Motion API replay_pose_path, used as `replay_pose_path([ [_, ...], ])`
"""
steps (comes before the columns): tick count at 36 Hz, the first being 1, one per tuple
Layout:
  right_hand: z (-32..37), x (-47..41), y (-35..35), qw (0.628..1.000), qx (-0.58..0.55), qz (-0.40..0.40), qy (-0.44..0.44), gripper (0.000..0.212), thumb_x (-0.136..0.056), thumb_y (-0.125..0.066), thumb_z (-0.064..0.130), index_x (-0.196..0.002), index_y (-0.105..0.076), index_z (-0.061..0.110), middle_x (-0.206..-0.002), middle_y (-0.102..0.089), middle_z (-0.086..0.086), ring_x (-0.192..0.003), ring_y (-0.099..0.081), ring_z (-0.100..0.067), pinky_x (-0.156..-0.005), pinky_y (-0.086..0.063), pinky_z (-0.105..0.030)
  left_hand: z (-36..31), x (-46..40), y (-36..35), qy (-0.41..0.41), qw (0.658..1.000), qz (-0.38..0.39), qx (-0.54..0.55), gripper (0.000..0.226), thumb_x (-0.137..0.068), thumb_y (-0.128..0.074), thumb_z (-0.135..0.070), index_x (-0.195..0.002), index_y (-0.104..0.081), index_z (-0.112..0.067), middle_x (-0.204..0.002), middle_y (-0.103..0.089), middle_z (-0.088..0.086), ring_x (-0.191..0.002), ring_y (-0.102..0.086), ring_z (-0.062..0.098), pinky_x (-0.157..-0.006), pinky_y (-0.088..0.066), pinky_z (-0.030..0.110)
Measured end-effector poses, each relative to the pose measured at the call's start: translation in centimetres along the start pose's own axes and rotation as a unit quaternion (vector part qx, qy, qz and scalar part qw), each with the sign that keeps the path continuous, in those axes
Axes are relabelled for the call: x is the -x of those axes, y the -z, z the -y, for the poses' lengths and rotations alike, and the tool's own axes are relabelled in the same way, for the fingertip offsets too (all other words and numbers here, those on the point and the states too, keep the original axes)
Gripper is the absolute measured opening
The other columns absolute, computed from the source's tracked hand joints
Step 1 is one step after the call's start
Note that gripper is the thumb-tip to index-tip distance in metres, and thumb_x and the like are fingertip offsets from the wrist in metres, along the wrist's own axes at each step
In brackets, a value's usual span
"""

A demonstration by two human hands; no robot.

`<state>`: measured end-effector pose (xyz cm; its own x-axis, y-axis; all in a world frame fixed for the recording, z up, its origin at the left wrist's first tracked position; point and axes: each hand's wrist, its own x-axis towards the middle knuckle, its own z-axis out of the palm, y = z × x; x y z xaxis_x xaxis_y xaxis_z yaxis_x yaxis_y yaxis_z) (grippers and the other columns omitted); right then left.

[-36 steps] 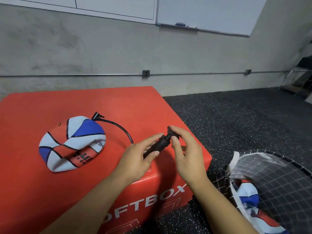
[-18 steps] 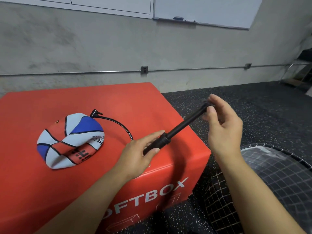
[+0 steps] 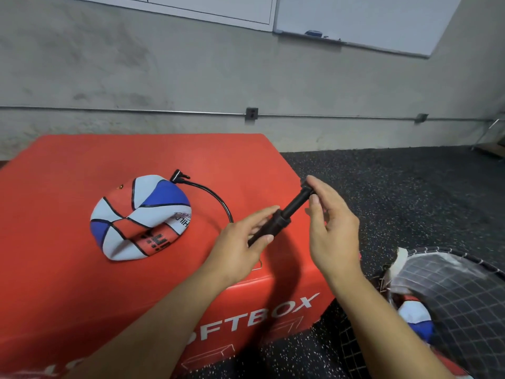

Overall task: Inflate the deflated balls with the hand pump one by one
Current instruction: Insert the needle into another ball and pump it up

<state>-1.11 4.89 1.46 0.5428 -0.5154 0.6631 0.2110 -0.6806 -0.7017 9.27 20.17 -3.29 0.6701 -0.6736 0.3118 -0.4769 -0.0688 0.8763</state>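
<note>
1. A red soft plyo box (image 3: 82,296) carries a deflated red, white and blue basketball (image 3: 140,217), caved in at its middle, on its top.
2. A black hose (image 3: 216,194) curves from the ball's far side toward the hand pump (image 3: 281,217), which is held above the box's right edge.
3. The left hand (image 3: 240,242) grips the pump barrel between thumb and fingers.
4. The right hand (image 3: 330,222) pinches the pump handle, its rod partly drawn out.
5. Right of the box, on the speckled floor, a mesh basket (image 3: 451,296) holds another deflated ball (image 3: 415,315).
</note>
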Motion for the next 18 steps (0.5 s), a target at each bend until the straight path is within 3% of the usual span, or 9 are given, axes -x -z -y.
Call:
replay_pose_path([
  [5, -0.8, 1.2, -1.7, 0.998, 0.025, 0.051, 0.011, 0.036, -0.107, -0.049, 0.018, -0.138, -0.067, 0.020, -0.139, -0.066, 0.007, -0.133, -0.058, -0.011, -0.106, -0.053, -0.051, 0.0, -0.1, 0.2, 0.000, 0.999, -0.021, 0.025, 0.066, -0.097, -0.068, 0.000, -0.138, -0.054, -0.049, -0.127, -0.071, -0.012, -0.120, -0.064, -0.007, -0.102, -0.044, 0.009],
  [11, -1.3, 1.3, -2.2, 0.997, 0.025, 0.068, 0.007, 0.037, -0.108, -0.046, 0.019, -0.140, -0.065, 0.020, -0.141, -0.064, 0.006, -0.134, -0.058, -0.012, -0.105, -0.053, -0.051, -0.2, -0.1, 0.4, 0.010, 0.999, -0.016, 0.030, 0.060, -0.098, -0.068, 0.000, -0.147, -0.055, -0.032, -0.128, -0.068, -0.014, -0.120, -0.060, -0.014, -0.098, -0.042, 0.005],
  [15, -1.2, 1.2, -1.2, 0.997, 0.013, 0.071, 0.010, 0.035, -0.107, -0.048, 0.017, -0.138, -0.066, 0.019, -0.137, -0.065, 0.008, -0.130, -0.060, -0.013, -0.104, -0.054, -0.050, -0.5, -0.1, 0.3, 0.001, 1.000, -0.002, 0.013, 0.060, -0.098, -0.067, 0.000, -0.148, -0.056, -0.030, -0.131, -0.068, -0.016, -0.122, -0.060, -0.012, -0.099, -0.043, 0.006],
  [18, -0.6, 0.9, 0.2, 0.999, 0.000, 0.048, 0.007, 0.033, -0.108, -0.050, 0.011, -0.137, -0.067, 0.016, -0.135, -0.065, 0.008, -0.128, -0.061, -0.016, -0.101, -0.056, -0.047, -0.4, -0.1, 0.1, -0.013, 1.000, 0.010, -0.012, 0.061, -0.098, -0.068, -0.001, -0.149, -0.056, -0.033, -0.133, -0.070, -0.013, -0.126, -0.061, -0.005, -0.106, -0.047, 0.015],
])
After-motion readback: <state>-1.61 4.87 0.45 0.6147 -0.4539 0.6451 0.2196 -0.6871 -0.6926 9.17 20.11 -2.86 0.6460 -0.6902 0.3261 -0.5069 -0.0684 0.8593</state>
